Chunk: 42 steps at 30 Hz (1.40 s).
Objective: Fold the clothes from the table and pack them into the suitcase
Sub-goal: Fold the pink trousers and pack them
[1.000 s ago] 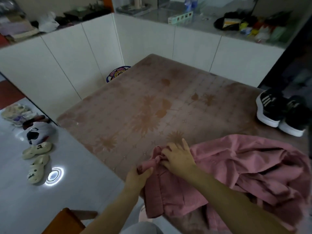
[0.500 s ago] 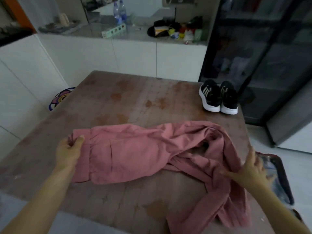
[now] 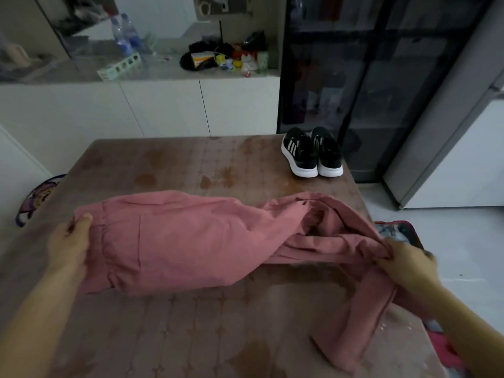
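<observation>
- A round patterned object (image 3: 35, 197) sits on the floor, half hidden behind the table's left edge.
- The left hand (image 3: 69, 241) pinches the gathered left end of the pink garment (image 3: 177, 241), thumb on top and fingers hidden under the cloth.
- The garment lies stretched across the patterned table (image 3: 191, 336). Its right part is twisted, and one length trails toward the near edge.
- Black sneakers (image 3: 313, 156) stand at the far right corner, apart from the garment.
- The right hand (image 3: 406, 266) clutches bunched fabric at the right end, its fingertips blurred.
- The suitcase (image 3: 403, 230) is on the floor just past the table's right edge, mostly hidden. Its contents are unclear.
</observation>
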{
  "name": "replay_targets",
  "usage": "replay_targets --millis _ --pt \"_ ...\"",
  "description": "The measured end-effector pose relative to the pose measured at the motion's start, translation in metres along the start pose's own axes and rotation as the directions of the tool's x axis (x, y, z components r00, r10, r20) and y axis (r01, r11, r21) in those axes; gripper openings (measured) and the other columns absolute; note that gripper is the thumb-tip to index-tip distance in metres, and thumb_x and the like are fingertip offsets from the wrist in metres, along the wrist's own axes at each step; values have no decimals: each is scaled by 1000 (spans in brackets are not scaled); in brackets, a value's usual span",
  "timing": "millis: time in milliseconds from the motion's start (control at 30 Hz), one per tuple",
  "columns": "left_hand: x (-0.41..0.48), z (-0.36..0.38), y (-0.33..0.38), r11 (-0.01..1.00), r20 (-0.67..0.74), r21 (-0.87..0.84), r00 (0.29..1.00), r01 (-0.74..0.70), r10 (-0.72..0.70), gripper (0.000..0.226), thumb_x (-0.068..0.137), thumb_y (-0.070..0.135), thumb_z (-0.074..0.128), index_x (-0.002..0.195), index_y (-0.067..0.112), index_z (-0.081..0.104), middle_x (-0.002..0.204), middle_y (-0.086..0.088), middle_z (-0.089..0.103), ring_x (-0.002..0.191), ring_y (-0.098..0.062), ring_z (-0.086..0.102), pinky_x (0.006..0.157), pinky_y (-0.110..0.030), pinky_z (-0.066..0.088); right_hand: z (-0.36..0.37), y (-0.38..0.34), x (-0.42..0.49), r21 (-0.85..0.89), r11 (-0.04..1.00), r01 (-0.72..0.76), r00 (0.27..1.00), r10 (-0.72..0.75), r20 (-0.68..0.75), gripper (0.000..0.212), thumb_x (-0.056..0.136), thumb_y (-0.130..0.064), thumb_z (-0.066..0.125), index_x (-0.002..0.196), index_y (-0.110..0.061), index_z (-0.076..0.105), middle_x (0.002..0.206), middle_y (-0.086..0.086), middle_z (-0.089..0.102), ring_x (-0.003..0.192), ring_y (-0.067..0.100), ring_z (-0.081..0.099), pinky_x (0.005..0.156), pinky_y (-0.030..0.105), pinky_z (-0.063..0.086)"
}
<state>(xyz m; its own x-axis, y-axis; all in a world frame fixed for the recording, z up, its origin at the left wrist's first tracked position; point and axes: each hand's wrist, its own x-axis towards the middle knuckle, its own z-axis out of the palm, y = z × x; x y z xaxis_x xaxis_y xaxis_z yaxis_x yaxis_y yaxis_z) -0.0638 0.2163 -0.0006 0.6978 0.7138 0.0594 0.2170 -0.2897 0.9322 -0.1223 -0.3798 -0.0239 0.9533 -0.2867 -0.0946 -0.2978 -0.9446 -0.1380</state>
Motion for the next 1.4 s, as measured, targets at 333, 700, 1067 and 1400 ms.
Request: replay_targets --millis 333,700,1067,1400 --pt "31 -15 -9 962 123 199 979 -187 164 40 95 36 51 98 -2 62 93 -26 62 87 -28 56 74 -41 41 -53 61 33 -546 770 329 664 -600 -447 19 71 -10 61 87 -18 53 84 11 61 75 33 64 100 53 30" --pt "38 -36 -81 815 283 570 956 -103 -77 40 96 31 53 115 -3 58 117 -30 59 107 -45 55 89 -49 41 -33 62 37 -547 799 250 825 -472 -311 35 81 -45 46 87 -15 62 82 7 64 80 31 64 104 56 26" --pt "32 -26 -102 765 202 644 966 -7 -162 40 96 18 52 126 -9 49 124 -36 51 114 -51 48 96 -52 37 -63 45 72 -602 724 336 720 -610 -332 16 82 -27 54 87 -15 63 80 10 62 77 33 64 99 53 30" --pt "27 6 -98 515 347 793 936 -326 58 67 79 10 64 141 6 38 131 -30 47 118 -49 44 101 -55 34 -29 31 80 -651 742 160 987 -116 110 39 86 -58 48 124 -50 40 127 -17 50 124 9 46 113 54 4"
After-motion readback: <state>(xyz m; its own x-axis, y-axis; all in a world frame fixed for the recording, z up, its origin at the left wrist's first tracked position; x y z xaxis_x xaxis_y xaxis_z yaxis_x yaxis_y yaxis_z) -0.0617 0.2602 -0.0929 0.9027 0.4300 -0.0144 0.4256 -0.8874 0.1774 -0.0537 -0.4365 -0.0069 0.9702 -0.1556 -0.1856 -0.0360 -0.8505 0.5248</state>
